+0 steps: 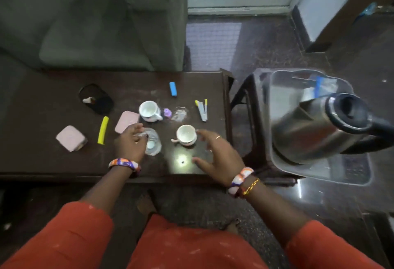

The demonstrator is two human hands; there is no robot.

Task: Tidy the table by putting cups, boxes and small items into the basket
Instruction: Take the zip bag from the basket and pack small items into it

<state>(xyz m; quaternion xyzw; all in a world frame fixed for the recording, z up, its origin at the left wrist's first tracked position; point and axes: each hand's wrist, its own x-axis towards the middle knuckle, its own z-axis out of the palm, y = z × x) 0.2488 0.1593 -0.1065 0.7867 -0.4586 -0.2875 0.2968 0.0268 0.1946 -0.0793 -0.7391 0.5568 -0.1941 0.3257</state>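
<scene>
On the dark bench (53,98), two hands are working among cups and small items.

The left hand (130,143) is resting on a clear bag (152,143), fingers curling over its near edge; whether they are pinching it I cannot tell. The right hand (217,153) is hovering released, fingers spread, just beside the near cup (186,135), not touching it. The far cup (149,111) is standing upright behind, a purple cap (167,112) and a clear wrapper (179,114) lying beside it. Two pink boxes (71,138) (127,121) are sitting to the left with a yellow stick (103,130) lying between them. A blue tube (173,89) and white sachets (202,110) are lying farther back. The clear basket (319,175) is standing to the right of the bench, holding a steel kettle (315,128).
</scene>
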